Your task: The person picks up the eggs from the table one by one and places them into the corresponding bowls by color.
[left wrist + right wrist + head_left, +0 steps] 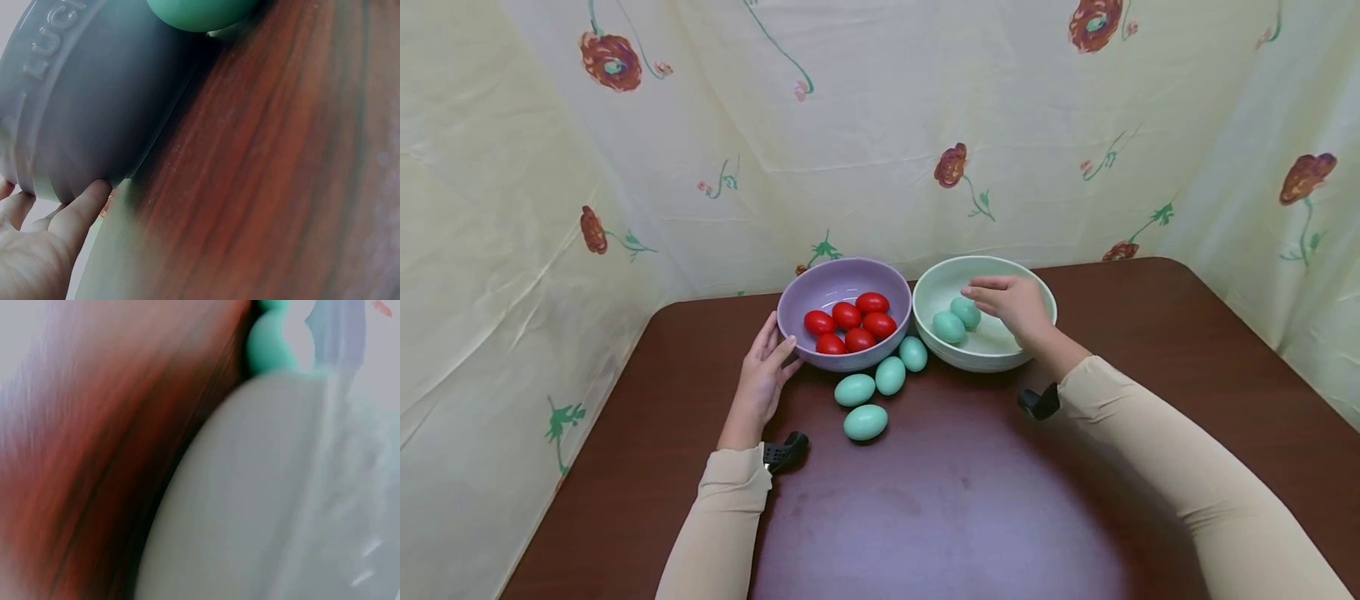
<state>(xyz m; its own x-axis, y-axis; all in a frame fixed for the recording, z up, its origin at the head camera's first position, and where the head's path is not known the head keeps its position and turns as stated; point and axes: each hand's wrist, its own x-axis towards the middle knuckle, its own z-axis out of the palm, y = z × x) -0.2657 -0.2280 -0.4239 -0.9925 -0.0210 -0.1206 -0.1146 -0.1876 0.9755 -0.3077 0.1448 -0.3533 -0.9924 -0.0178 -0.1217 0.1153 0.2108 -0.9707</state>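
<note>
My left hand (762, 379) rests against the left side of the purple bowl (797, 292), thumb near its rim. In the left wrist view, its fairly straight fingertips touch the bowl's outer wall (112, 94). Several red eggs (860, 339) lie inside that bowl. My right hand (1017, 307) reaches over the pale green bowl (973, 360), fingers extended and holding nothing that I can see. Two mint-green eggs (949, 327) lie in this bowl, just below the fingertips. The right wrist view shows the pale bowl's side (231, 487), but not the hand.
Several loose mint-green eggs (865, 422) lie on the dark brown table (925, 500) in front of the bowls, one close against them. The two bowls stand side by side near the back edge. Behind the table hangs a pale flowered cloth (865, 167).
</note>
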